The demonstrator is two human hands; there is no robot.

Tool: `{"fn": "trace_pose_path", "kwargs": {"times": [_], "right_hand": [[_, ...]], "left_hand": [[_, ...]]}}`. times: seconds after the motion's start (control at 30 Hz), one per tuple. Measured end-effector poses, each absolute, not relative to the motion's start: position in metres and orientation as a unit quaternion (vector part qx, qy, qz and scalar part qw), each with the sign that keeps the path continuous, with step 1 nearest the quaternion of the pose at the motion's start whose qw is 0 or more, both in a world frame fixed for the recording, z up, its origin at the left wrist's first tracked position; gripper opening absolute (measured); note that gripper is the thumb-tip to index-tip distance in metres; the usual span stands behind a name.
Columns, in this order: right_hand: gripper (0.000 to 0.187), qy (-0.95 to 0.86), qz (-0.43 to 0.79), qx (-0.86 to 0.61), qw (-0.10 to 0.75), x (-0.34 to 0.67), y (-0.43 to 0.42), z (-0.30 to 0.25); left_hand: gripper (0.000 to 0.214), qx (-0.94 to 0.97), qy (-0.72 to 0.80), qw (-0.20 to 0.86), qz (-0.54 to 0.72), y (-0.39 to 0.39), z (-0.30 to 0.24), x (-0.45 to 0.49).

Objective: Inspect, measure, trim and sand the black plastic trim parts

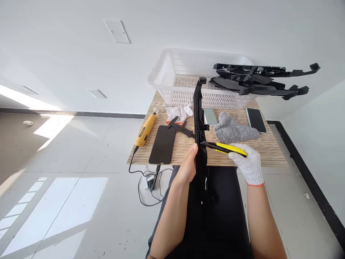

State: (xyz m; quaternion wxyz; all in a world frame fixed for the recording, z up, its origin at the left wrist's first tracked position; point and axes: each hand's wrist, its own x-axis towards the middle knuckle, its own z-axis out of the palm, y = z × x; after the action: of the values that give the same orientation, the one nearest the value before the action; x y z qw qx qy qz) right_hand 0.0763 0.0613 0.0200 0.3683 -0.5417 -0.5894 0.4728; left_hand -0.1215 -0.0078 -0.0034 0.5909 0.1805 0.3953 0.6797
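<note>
One white basket (172,77), one yellow rotary tool (145,130), one black caliper (180,127), one yellow utility knife (232,149), three phones (163,144) and one grey glove (234,131). Of white gloves (250,167), one is worn and a bundle (178,112) cannot be counted. Of black plastic parts (199,118), one is held and at least two lie in a stack (256,81) on the basket.

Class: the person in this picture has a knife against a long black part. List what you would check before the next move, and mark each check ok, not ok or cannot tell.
1. Right hand gloved, with a closed grip on the yellow knife: ok.
2. Left hand holding the black part is gloved: not ok, it is bare.
3. Blade extended and touching the part: ok.
4. Left thumb well away from the blade: not ok, it lies close beside the tip.
5. Spare grey glove on the table: ok.
6. Blade sharp: cannot tell.
</note>
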Motion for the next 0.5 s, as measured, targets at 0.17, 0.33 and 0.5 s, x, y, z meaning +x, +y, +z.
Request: {"fn": "trace_pose_path", "kwargs": {"times": [0.17,0.33,0.5], "right_hand": [[0.038,-0.581,0.451,-0.558,0.385,0.069,0.060,0.021],[0.039,-0.602,0.472,-0.541,0.349,0.075,0.063,0.021],[0.042,-0.613,0.466,-0.540,0.340,0.079,0.063,0.019]], "left_hand": [[0.047,0.329,0.422,0.572,0.622,-0.012,-0.002,-0.127],[0.036,0.330,0.413,0.570,0.628,-0.011,-0.002,-0.126],[0.032,0.299,0.394,0.590,0.638,-0.010,0.003,-0.123]]}}
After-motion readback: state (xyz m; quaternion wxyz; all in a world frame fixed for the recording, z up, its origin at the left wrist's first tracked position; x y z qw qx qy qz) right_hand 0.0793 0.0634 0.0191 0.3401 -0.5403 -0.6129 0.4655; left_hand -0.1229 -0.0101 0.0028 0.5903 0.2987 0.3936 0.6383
